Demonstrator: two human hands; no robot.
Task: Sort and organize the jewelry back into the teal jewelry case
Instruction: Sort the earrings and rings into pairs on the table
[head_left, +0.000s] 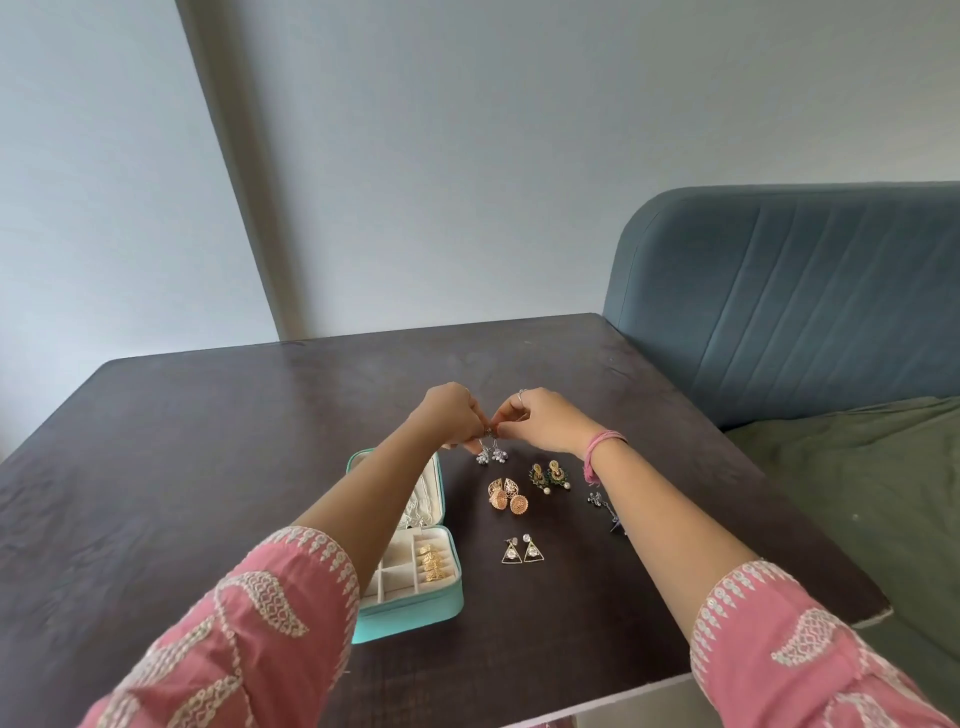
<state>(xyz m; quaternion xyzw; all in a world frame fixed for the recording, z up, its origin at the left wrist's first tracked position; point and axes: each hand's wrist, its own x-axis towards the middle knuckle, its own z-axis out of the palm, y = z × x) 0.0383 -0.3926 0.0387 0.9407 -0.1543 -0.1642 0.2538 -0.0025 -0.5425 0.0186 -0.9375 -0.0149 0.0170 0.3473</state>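
Silver cluster earrings (491, 453) hang between the two hands, above the dark wooden table (218, 415), just beyond the far right corner of the teal jewelry case (410, 610). The left hand (453, 417) has its fingers curled and pinches the top of the pair; the right hand (540, 418), a ring on one finger and a pink thread band (597, 448) at the wrist, pinches the same spot from the other side, so the fingertips of both hands nearly meet over the hooks. The little bead clusters dangle free below the fingers.

The case lies open to the left of the loose jewelry, its lid laid flat away from the person with a thin chain in its cream lining, and gold earrings (430, 562) sit in a right-hand compartment of the divided tray. On the table beside it lie round gold jhumka earrings (508, 496), green and gold drop earrings (550, 475) with pearl ends, triangle earrings (523, 550) nearest the person, and dark silver earrings (605, 509) partly hidden under the right forearm.

Both forearms wear pink embroidered sleeves (260, 613). A blue padded headboard (789, 291) and a green bedspread (857, 483) adjoin the table on the right; pale grey-blue walls (467, 156) stand behind.
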